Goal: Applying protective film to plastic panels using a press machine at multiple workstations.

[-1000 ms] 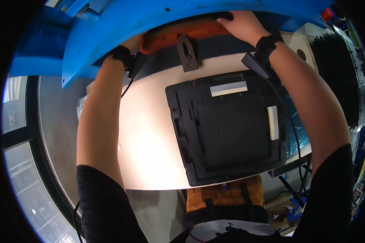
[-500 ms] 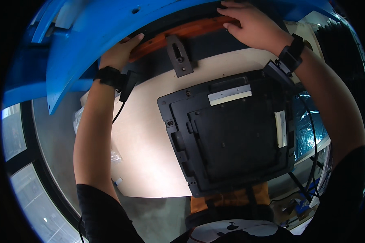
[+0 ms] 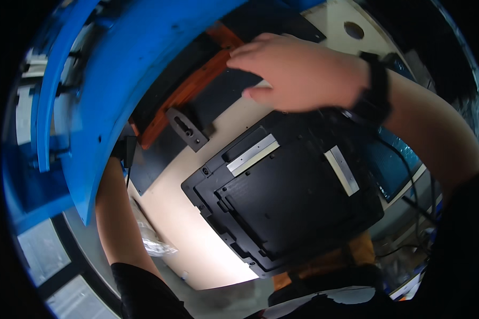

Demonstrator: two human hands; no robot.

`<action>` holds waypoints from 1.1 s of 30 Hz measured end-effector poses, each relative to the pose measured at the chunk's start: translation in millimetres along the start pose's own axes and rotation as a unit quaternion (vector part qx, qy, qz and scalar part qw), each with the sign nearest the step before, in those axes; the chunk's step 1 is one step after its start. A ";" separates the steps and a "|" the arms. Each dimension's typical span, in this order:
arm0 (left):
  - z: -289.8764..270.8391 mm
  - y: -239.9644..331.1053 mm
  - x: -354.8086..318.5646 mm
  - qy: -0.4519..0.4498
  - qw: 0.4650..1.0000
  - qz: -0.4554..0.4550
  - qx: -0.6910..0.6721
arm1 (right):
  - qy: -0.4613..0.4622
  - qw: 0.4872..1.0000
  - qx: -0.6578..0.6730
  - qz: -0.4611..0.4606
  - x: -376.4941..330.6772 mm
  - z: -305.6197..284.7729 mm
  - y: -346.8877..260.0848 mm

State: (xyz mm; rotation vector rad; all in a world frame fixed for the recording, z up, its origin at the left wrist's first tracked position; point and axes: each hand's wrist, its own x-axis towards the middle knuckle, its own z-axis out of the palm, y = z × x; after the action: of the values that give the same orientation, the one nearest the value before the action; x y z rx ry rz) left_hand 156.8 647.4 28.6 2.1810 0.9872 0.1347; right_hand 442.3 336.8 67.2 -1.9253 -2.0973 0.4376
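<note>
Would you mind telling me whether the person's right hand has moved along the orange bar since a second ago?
Yes. The right hand has lifted off the orange bar toward the black panel.

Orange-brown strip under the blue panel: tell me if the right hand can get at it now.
Probably yes. The right hand hovers open with its fingertips at the orange-brown strip; nothing lies between them.

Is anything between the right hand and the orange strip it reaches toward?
Nothing visible does. The right hand has its fingertips at the orange strip, with no object between. The left hand is hidden behind the blue panel.
</note>
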 end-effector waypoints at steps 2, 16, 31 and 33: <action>-3.2 19.7 -4.1 0.004 0.998 -0.013 0.062 | 0.027 0.997 0.032 -0.059 -41.3 -7.7 -3.4; 6.5 38.6 -3.0 0.006 0.988 -0.007 0.156 | 0.027 0.964 0.203 -0.168 -164.6 3.9 -47.0; 25.0 93.1 -242.7 0.003 0.988 -0.006 0.156 | 0.018 0.973 0.181 -0.141 -243.1 -78.1 -63.2; 14.5 147.7 -280.7 0.012 0.992 0.016 0.128 | 0.068 0.975 0.146 -0.153 -237.5 -117.4 -69.4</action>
State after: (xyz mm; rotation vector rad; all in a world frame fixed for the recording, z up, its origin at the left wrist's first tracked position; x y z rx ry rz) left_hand 56.0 380.7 168.3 2.4335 1.0302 0.0527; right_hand 445.0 100.2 205.2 -1.4007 -2.0596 0.4975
